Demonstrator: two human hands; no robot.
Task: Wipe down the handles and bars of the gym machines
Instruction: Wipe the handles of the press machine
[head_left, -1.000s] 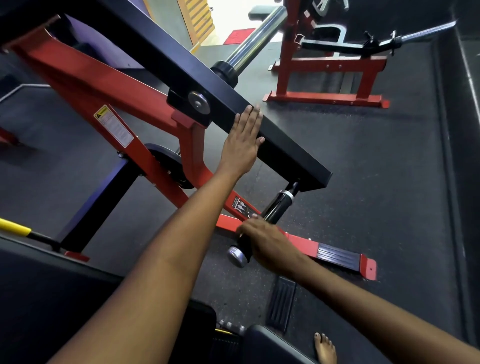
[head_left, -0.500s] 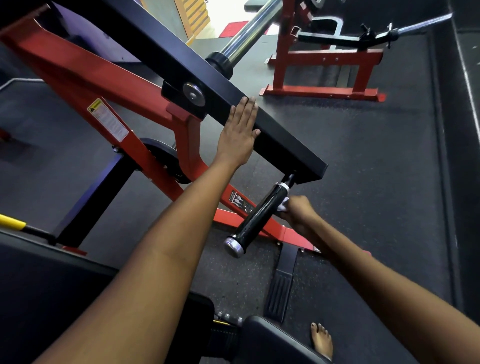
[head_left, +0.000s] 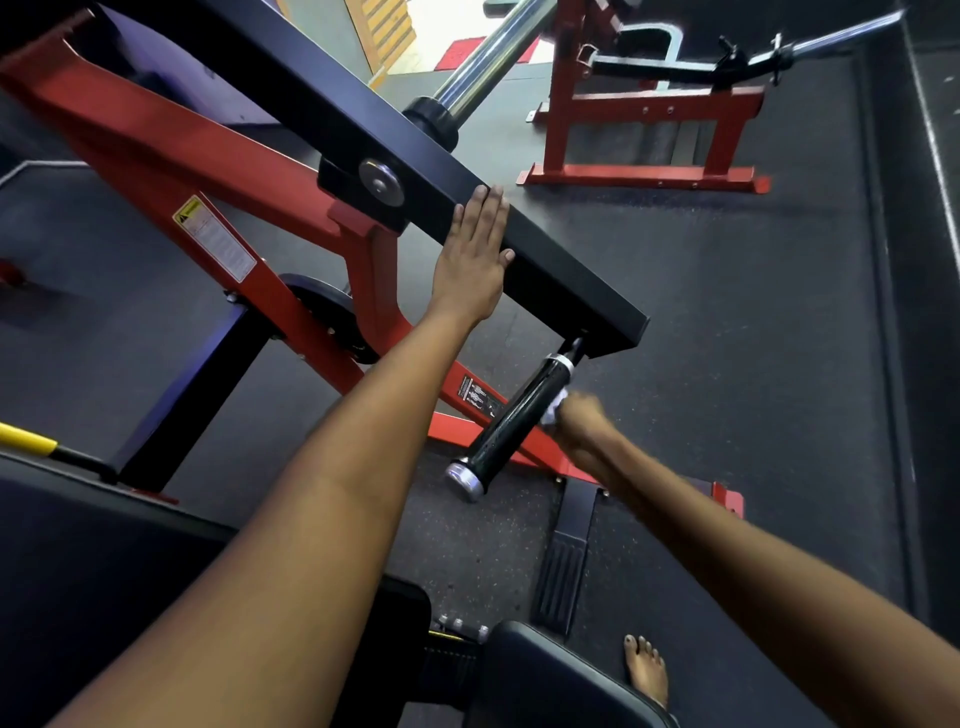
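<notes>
A black handle with silver end caps hangs from the end of the black lever arm of a red-framed machine. My left hand lies flat with straight fingers against the side of that lever arm. My right hand, blurred, grips a small white cloth and holds it against the right side of the handle, near its upper half.
A chrome weight sleeve juts from the lever arm toward the back. A second red machine stands at the back right on the dark rubber floor. A black seat pad, a black foot plate and a bare foot lie below.
My right hand slid from the handle's lower end up its right side with the cloth, and has now come slightly back down. My left hand stayed flat on the lever arm.
</notes>
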